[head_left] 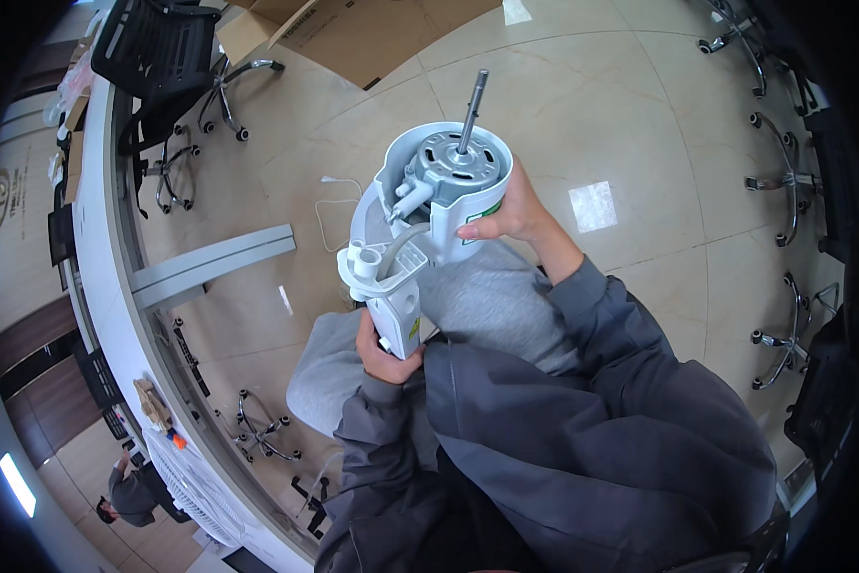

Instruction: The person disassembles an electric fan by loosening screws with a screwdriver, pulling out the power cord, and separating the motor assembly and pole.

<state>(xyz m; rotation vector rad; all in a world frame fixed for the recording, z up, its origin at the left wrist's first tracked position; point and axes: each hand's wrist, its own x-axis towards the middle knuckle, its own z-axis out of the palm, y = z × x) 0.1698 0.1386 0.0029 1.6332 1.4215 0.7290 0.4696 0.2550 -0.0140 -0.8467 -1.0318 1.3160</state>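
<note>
I hold a white fan motor housing [427,218] above my lap, with its grey motor [456,167] and metal shaft [472,107] pointing up and away. My right hand [506,212] grips the round housing on its right side. My left hand [383,349] grips the white neck [398,310] at the bottom of the unit. A white power cord [332,205] trails from the unit across the floor. My grey trousers and dark grey jacket fill the lower middle.
A curved white desk [105,286] runs down the left, with black office chairs [162,57] beside it. A flattened cardboard box [372,33] lies on the tiled floor ahead. Chair bases [783,181] stand at the right. A fan grille [195,492] and another person [128,492] are lower left.
</note>
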